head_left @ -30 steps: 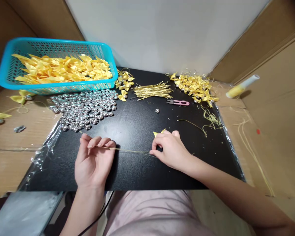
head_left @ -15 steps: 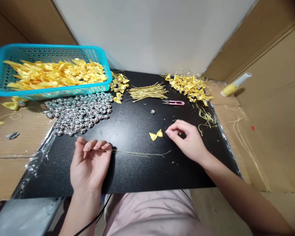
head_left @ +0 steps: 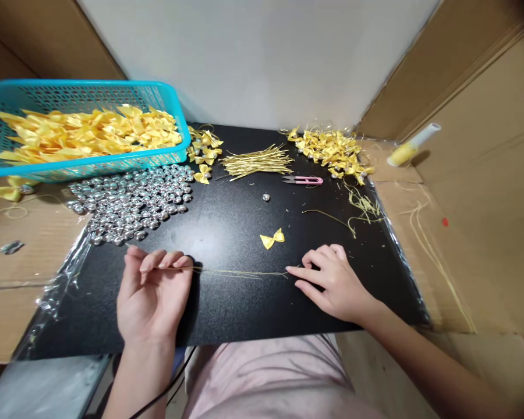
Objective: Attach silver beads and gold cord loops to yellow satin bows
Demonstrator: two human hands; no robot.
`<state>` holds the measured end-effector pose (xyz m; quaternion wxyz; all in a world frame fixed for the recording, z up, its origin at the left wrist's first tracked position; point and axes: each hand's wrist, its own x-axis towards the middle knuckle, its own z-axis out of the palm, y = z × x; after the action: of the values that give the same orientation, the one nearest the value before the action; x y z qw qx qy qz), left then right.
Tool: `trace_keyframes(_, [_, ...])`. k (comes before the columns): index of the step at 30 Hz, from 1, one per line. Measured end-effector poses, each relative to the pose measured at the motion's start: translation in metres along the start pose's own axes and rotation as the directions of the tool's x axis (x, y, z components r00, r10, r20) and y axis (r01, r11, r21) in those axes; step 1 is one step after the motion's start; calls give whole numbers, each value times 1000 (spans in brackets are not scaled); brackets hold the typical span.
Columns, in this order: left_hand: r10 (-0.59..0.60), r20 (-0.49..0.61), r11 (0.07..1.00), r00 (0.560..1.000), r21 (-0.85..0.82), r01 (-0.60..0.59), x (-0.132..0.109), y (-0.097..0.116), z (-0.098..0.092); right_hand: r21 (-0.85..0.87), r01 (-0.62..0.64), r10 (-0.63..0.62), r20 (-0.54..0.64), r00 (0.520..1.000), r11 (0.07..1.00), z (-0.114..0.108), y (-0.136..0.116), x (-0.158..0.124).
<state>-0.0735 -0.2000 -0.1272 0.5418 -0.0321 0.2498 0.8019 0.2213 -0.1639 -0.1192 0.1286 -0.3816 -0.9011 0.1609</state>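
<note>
My left hand (head_left: 155,297) lies palm up at the table's left front, its fingers curled over thin yellowish threads (head_left: 231,272). A thin pointed tip shows by its thumb, too small to name. The threads run right across the black table to my right hand (head_left: 327,282). That hand is palm down with fingers apart, the index fingertip at the loose thread ends; whether it touches them I cannot tell. Just beyond lies a small yellow ribbon bow (head_left: 272,238). A single silver bell-like bead (head_left: 266,198) sits farther back.
A blue basket (head_left: 174,116) full of yellow bows stands back left, behind many silver beads (head_left: 135,203). Gold twist ties (head_left: 257,162), pink thread snips (head_left: 303,180) and a pile of finished bows (head_left: 332,152) lie at the back. Thread scraps (head_left: 364,205) lie right; a white-yellow tube (head_left: 413,146) stands beyond.
My right hand has moved from beside the bow toward me to the thread ends, and its fingers have spread. A curved gold cord is uncovered behind it. My left hand keeps its hold.
</note>
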Motion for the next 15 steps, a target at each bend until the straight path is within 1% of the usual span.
trace_keyframes(4, [-4,18,1000,1000,2,4,0,1,-3,-7,-10,10,-19,1000,1000,3,-7,5])
trace_keyframes(7, [-3,25,1000,1000,7,3,1,2,-4,8,55,-55,-8,998,998,8,-20,12])
trace_keyframes(10, [-1,22,1000,1000,3,0,1,2,-4,-10,141,-140,44,989,990,15,-33,19])
trace_keyframes(12, [0,18,1000,1000,-2,0,0,2,-4,-42,149,-145,88,985,988,18,-38,22])
trace_keyframes(15, [-4,11,1000,1000,-7,4,0,2,-4,-53,130,-122,134,983,990,19,-41,23])
